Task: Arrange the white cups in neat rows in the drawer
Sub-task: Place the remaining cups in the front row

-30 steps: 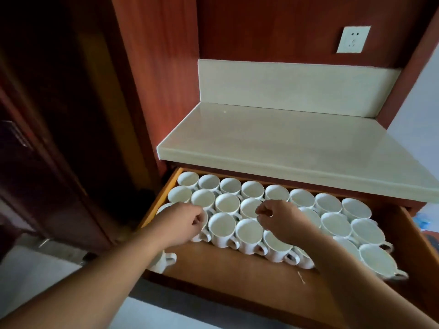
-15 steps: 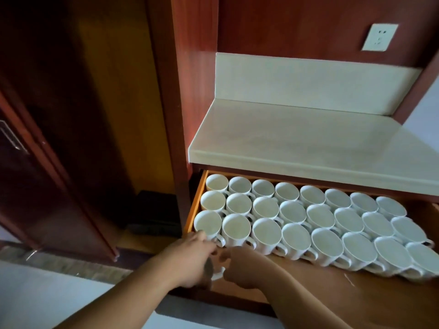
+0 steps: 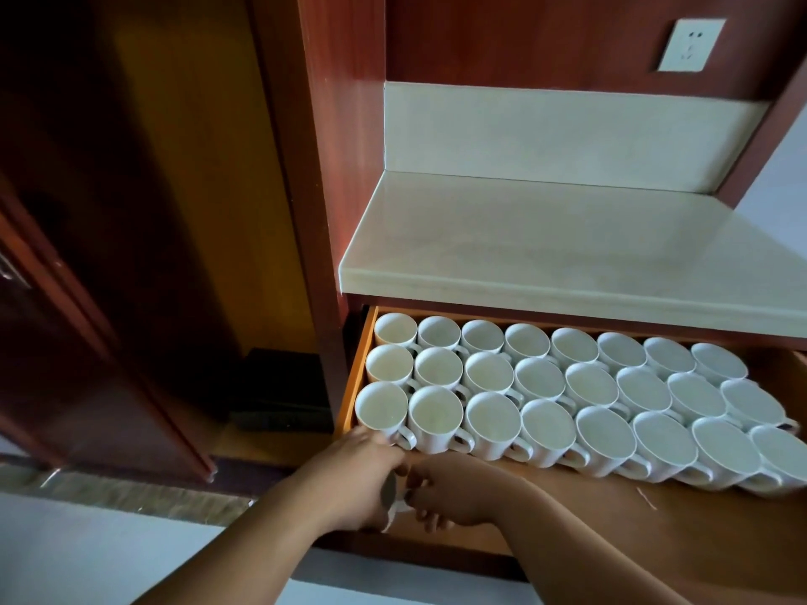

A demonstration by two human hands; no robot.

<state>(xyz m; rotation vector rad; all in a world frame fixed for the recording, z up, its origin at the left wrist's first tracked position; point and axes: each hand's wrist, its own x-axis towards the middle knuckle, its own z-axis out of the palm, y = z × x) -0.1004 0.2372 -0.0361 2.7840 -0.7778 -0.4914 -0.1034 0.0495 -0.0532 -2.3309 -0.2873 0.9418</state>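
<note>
Several white cups stand upright in three straight rows across the back of the open wooden drawer. At the drawer's front left corner both hands meet around one more white cup, of which only a sliver of rim and wall shows between them. My left hand curls over its left side. My right hand grips it from the right with bent fingers. The cup's tilt is hidden by the hands.
A pale stone countertop overhangs the drawer's back. A dark wooden cabinet door stands to the left, a wall socket top right. The drawer's bare front strip runs right of my hands.
Both hands left the cup rows and came down to the front left corner, closing on a single cup. The view swung left, bringing more of the cabinet into sight.
</note>
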